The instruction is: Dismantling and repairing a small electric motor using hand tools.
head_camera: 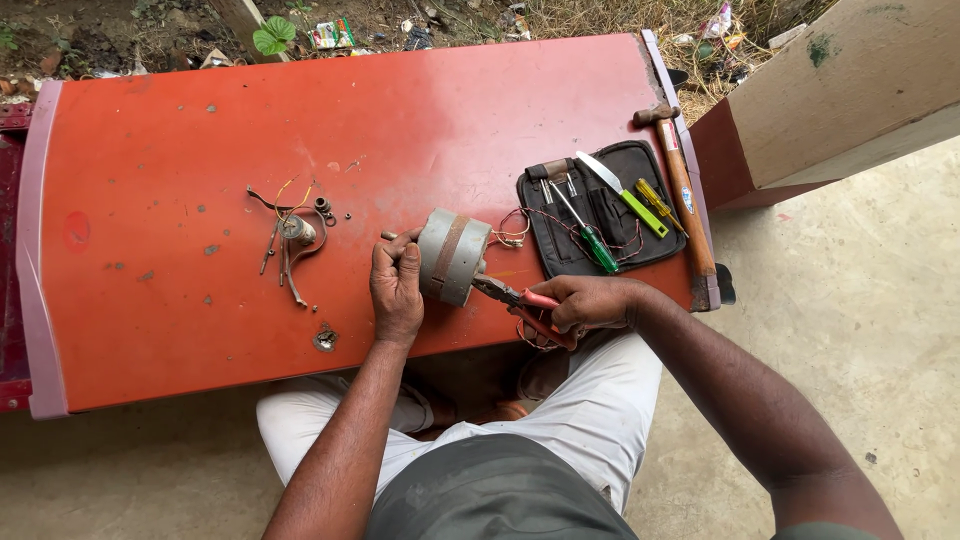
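A grey round motor (pixel 453 256) with a brown band stands on edge on the red panel (pixel 200 310). My left hand (pixel 396 284) presses against its left face and steadies it. In my right hand (pixel 585 303) are red-handled pliers (pixel 512 296), their jaws touching the motor's lower right side. Thin wires (pixel 512 232) trail from the motor toward the tool pouch.
A black tool pouch (pixel 600 212) lies open to the right, holding green and yellow screwdrivers. A wooden-handled hammer (pixel 682 190) rests along the panel's right edge. Loose wires, clips and small screws (pixel 292 235) lie left of the motor. Concrete floor is on the right.
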